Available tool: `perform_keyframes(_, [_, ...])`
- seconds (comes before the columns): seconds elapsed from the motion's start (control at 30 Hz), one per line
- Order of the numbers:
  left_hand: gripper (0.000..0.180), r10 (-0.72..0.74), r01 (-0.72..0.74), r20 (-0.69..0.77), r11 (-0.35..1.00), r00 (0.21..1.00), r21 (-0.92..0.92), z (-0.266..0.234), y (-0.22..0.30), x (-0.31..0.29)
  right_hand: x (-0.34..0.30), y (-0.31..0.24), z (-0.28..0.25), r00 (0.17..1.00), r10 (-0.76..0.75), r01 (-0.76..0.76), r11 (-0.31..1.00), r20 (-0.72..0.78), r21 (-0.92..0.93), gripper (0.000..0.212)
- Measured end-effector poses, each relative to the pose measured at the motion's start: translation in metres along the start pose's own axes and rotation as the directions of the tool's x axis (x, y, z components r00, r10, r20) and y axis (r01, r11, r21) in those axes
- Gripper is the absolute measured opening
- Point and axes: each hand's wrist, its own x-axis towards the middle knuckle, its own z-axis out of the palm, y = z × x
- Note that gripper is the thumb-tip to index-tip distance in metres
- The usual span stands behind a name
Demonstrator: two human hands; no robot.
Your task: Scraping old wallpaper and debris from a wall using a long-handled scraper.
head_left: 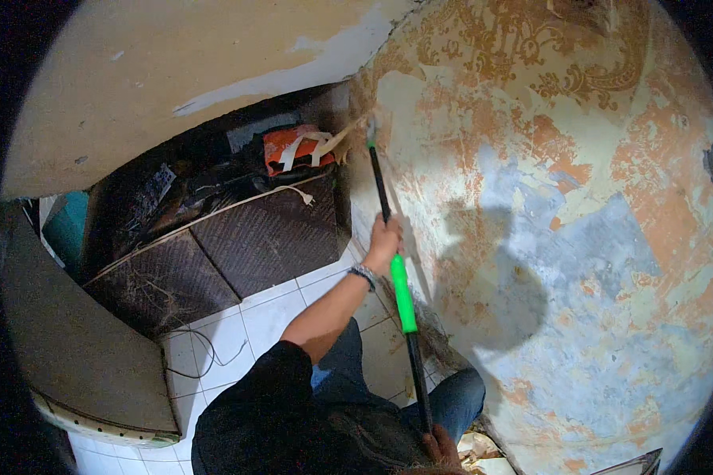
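Note:
A long-handled scraper (pixel 403 297), black with a bright green grip, slants up along the wall. My left hand (pixel 383 244), with a bracelet at the wrist, is wrapped round the black shaft just above the green part. Low in the picture, my right hand (pixel 442 447) is closed round the shaft's lower end, partly cut off by the picture's edge. The scraper's head (pixel 371 131) is at the wall near the corner, beside a loose strip of wallpaper (pixel 342 139). The wall (pixel 602 261) is patchy, with peeled paper, orange areas and bare grey plaster.
A dark brown low cabinet (pixel 273 233) stands in the corner, with an orange bag (pixel 297 150) and a plug (pixel 307 199) on top. A thin cable (pixel 211 356) lies on the white tiles (pixel 273 313). A large grey panel (pixel 95 340) stands left; paper scraps (pixel 479 451) lie by the wall.

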Motion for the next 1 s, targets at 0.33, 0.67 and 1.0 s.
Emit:
perform_keyframes(0.33, [0.022,0.076,-0.072,-0.058,0.995,0.995,0.074,-0.024,0.023,0.075,0.044,-0.060,-0.002,0.981,-0.195,0.195,0.981,0.011,-0.001,0.033])
perform_keyframes(0.67, [0.020,-0.097,0.098,0.011,0.995,0.995,-0.025,-0.004,-0.011,0.029,0.026,-0.062,-0.007,0.997,-0.073,0.077,0.987,0.037,-0.138,0.031])
perform_keyframes(1.0, [0.022,-0.140,0.149,-0.082,0.983,0.987,0.106,-0.084,0.021,0.149,0.118,-0.141,0.035,0.972,-0.038,-0.034,0.953,0.231,0.300,0.029])
